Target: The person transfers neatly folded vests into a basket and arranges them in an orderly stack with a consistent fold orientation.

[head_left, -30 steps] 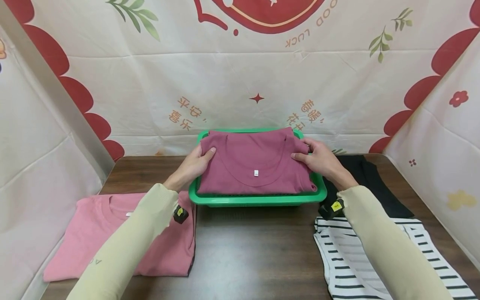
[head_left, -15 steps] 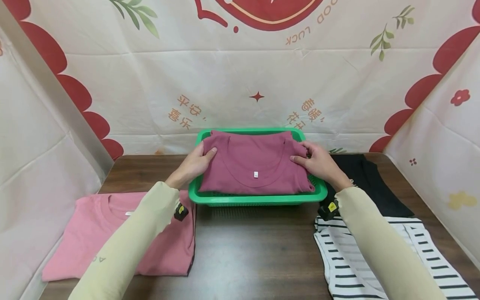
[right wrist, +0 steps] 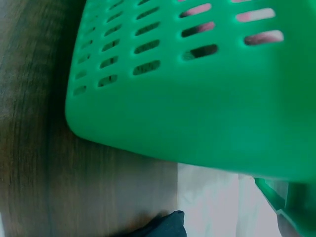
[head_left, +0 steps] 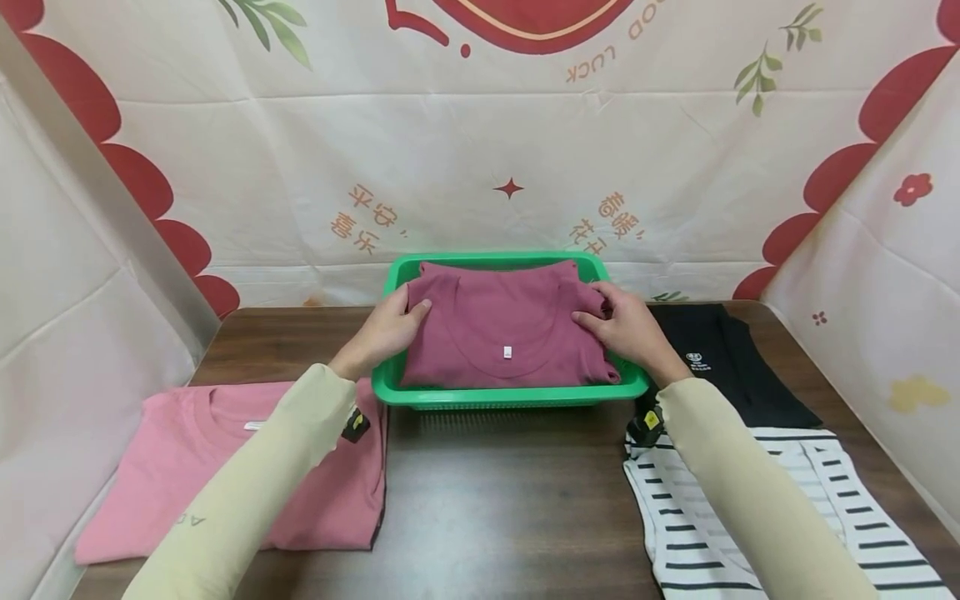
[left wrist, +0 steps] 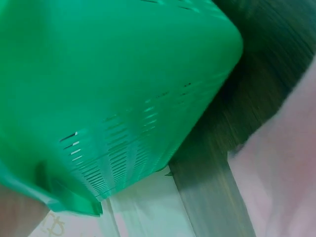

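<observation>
A folded mauve T-shirt point(head_left: 495, 325) with a small white neck label lies in the green plastic basket point(head_left: 510, 398). At the shirt's left edge, my left hand point(head_left: 382, 332) grips the cloth, thumb on top and fingers tucked out of sight. My right hand point(head_left: 628, 330) pinches the opposite side near the shoulder, over the basket's right rim. The left wrist view is filled mostly by the slotted basket wall point(left wrist: 133, 79), with a blurred bit of my hand point(left wrist: 19, 215) at the lower left. Mauve cloth shows through slots of the basket wall point(right wrist: 173, 123) in the right wrist view.
A pink folded T-shirt point(head_left: 315, 500) lies left on the brown wooden table point(head_left: 510, 517), partly under my left forearm. To the right are a black folded garment point(head_left: 742, 367) and, nearer, a black-and-white striped one point(head_left: 690, 533). A printed curtain point(head_left: 420, 150) hangs right behind the basket.
The mauve T-shirt has settled lower into the basket, its far edge now below the back rim. Both hands have come down slightly with it, still holding its sides.
</observation>
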The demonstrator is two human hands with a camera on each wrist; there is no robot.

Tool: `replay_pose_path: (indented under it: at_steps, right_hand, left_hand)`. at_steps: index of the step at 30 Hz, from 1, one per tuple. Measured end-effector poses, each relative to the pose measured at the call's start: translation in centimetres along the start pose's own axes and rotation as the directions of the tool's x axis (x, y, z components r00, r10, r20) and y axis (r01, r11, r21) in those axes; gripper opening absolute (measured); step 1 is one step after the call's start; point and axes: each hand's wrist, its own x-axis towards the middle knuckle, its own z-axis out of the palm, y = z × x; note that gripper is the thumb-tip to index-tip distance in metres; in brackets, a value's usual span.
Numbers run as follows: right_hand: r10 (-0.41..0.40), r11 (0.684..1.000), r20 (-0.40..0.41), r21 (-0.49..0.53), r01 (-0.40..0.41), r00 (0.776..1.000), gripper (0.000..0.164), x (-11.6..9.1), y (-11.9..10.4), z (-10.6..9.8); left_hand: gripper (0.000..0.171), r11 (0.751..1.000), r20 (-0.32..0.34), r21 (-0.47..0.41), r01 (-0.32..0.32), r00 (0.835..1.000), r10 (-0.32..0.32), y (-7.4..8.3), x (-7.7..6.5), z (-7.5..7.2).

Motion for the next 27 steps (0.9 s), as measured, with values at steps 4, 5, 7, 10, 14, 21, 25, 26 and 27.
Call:
replay_pose_path:
  at_steps: [4,5,7,10,14,21,25,26,27]
  right_hand:
    - [-0.021,0.999,-0.007,-0.032,0.021,1.000,0.044,0.0,-0.3,0.3]
    - [-0.022,0.999,-0.008,-0.040,0.022,1.000,0.043,0.0,-0.3,0.4]
    - [-0.024,0.998,-0.011,-0.056,0.024,1.000,0.043,0.1,-0.4,0.4]
    - [-0.036,0.995,-0.009,-0.090,0.035,0.999,0.043,0.1,-0.4,0.5]
    - [-0.069,0.989,-0.002,-0.128,0.068,0.998,0.041,0.1,-0.3,0.6]
    - [-0.078,0.985,0.022,-0.154,0.080,0.997,0.039,-0.2,-0.1,0.8]
    - [-0.075,0.982,0.040,-0.170,0.081,0.996,0.040,-0.4,-0.1,0.9]
    - [-0.077,0.981,0.042,-0.174,0.083,0.996,0.040,-0.4,-0.1,0.9]
    - [-0.079,0.980,0.044,-0.179,0.085,0.996,0.040,-0.4,-0.1,0.9]
  left_hand:
    - [0.035,0.996,-0.017,0.085,-0.021,1.000,0.023,-0.2,-0.2,0.0]
    - [0.032,0.994,-0.019,0.102,-0.028,0.999,0.030,-0.2,-0.2,0.1]
    - [0.028,0.990,-0.027,0.135,-0.041,0.999,0.045,-0.2,-0.2,0.2]
    - [0.024,0.983,-0.052,0.171,-0.060,0.996,0.070,-0.3,-0.1,0.6]
    - [0.020,0.976,-0.093,0.198,-0.085,0.990,0.105,-0.4,-0.1,1.0]
    - [0.019,0.964,-0.090,0.233,-0.128,0.984,0.153,-0.6,-0.2,1.7]
    - [0.018,0.959,-0.098,0.252,-0.127,0.983,0.156,-0.5,-0.4,1.9]
    - [0.018,0.959,-0.102,0.254,-0.125,0.983,0.155,-0.5,-0.4,1.9]
    - [0.018,0.960,-0.106,0.253,-0.123,0.982,0.153,-0.5,-0.5,1.9]
